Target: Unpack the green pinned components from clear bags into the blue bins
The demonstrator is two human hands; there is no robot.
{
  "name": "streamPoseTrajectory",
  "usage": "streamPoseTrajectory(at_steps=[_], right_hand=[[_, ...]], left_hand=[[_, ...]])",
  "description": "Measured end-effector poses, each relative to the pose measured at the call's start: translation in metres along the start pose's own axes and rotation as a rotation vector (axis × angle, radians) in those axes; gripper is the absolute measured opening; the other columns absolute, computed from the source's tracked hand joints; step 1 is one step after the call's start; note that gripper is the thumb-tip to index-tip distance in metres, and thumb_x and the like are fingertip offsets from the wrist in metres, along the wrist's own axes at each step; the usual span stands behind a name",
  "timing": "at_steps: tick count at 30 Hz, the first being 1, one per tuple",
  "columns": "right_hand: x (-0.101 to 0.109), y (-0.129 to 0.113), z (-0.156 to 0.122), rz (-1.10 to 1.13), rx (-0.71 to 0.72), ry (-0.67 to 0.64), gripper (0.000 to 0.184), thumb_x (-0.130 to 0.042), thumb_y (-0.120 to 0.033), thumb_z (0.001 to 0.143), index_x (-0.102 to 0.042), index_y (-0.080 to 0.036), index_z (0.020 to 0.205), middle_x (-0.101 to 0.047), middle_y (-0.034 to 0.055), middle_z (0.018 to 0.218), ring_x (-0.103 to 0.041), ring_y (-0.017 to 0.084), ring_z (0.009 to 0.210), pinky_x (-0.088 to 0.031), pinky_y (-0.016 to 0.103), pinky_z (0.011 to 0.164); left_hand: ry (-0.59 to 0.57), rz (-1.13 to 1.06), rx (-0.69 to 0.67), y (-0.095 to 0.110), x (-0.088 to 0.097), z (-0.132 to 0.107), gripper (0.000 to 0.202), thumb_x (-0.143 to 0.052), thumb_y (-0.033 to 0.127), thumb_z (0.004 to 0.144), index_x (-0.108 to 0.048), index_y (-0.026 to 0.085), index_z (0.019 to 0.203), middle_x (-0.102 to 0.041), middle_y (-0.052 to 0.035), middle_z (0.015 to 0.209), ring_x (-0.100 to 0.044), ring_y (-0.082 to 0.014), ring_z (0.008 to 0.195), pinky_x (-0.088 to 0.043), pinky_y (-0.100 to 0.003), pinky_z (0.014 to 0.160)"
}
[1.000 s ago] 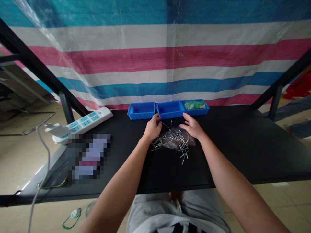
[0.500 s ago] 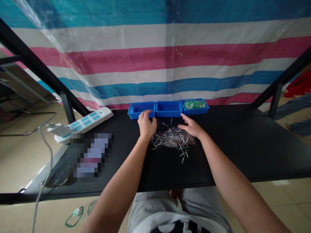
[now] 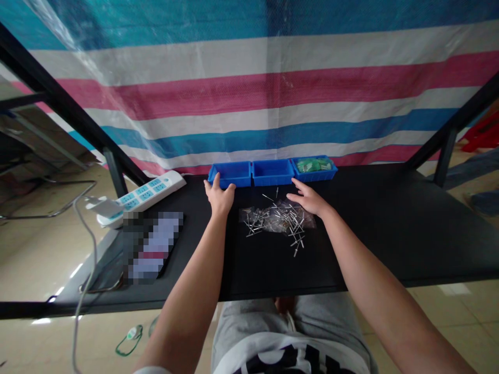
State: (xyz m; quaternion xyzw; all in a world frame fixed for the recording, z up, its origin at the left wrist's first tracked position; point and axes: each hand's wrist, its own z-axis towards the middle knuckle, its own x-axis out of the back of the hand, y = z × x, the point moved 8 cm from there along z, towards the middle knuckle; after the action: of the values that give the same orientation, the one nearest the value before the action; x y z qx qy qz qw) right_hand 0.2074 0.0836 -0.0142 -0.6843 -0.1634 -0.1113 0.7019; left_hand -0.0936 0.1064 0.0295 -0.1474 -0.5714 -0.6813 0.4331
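Left hand (image 3: 219, 199) at leftmost bin (image 3: 234, 170) — right hand (image 3: 310, 199) near rivets (image 3: 292, 219) — all fingers spread, unclenched.

Pins (image 3: 288, 218) are shiny metal (the bins (image 3: 272, 180), smooth plastic).

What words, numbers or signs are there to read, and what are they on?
None that I can read.
Shirt: big black print, cut off by the picture's edge.
Power strip: any markings are too small.
Green packets in the right-hand blue bin: too blurred.
Pixelated patch: unreadable.
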Motion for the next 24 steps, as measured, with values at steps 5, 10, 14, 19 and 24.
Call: streamPoseTrajectory(at_steps=[5, 10, 14, 19, 24], right_hand=[[0.044, -0.046, -0.021, 0.257, 0.183, 0.123, 0.061, -0.062, -0.056, 0.079, -0.055, -0.023, 0.131, -0.062, 0.0111, 0.132, -0.055, 0.028, 0.126, -0.044, 0.049, 0.105], [0.102, -0.055, -0.07, 0.303, 0.208, 0.224, 0.052, -0.054, -0.06, 0.084, -0.063, -0.022, 0.119, -0.069, 0.0108, 0.119, -0.059, 0.029, 0.12, -0.044, 0.052, 0.104], [0.109, -0.011, -0.115, 0.024, 0.036, 0.246, 0.06, -0.058, -0.062, 0.081, -0.058, -0.026, 0.13, -0.055, 0.0094, 0.14, -0.043, 0.032, 0.136, -0.03, 0.056, 0.114], [0.06, 0.013, -0.147, -0.332, 0.052, 0.061, 0.08, -0.058, -0.058, 0.083, -0.029, -0.028, 0.151, -0.017, 0.0053, 0.161, -0.006, 0.029, 0.149, -0.011, 0.055, 0.121], [0.011, -0.007, -0.136, -0.499, 0.199, -0.063, 0.092, -0.058, -0.059, 0.082, -0.013, -0.024, 0.155, -0.004, 0.0087, 0.162, 0.003, 0.029, 0.149, -0.01, 0.055, 0.12]], left_hand=[[0.162, -0.104, 0.167, 0.002, 0.027, -0.013, 0.062, -0.061, 0.032, 0.078, -0.047, 0.02, 0.137, -0.029, -0.0125, 0.155, -0.024, -0.0343, 0.144, -0.029, -0.048, 0.116], [0.173, -0.125, 0.152, 0.006, 0.036, -0.017, 0.044, -0.059, 0.03, 0.08, -0.059, 0.012, 0.12, -0.047, -0.0181, 0.139, -0.042, -0.0314, 0.131, -0.034, -0.046, 0.11], [-0.049, -0.075, -0.005, 0.019, 0.014, -0.017, 0.031, -0.058, 0.035, 0.082, -0.068, 0.016, 0.104, -0.066, -0.0115, 0.115, -0.057, -0.0292, 0.114, -0.041, -0.045, 0.104], [-0.435, -0.051, -0.428, 0.054, -0.028, -0.044, 0.051, -0.053, 0.053, 0.084, -0.066, 0.015, 0.116, -0.066, -0.0119, 0.122, -0.059, -0.0268, 0.118, -0.042, -0.037, 0.106], [-0.595, 0.006, -0.537, 0.06, -0.049, -0.066, 0.068, -0.048, 0.061, 0.085, -0.055, 0.014, 0.134, -0.049, -0.0164, 0.144, -0.044, -0.0275, 0.136, -0.033, -0.042, 0.114]])
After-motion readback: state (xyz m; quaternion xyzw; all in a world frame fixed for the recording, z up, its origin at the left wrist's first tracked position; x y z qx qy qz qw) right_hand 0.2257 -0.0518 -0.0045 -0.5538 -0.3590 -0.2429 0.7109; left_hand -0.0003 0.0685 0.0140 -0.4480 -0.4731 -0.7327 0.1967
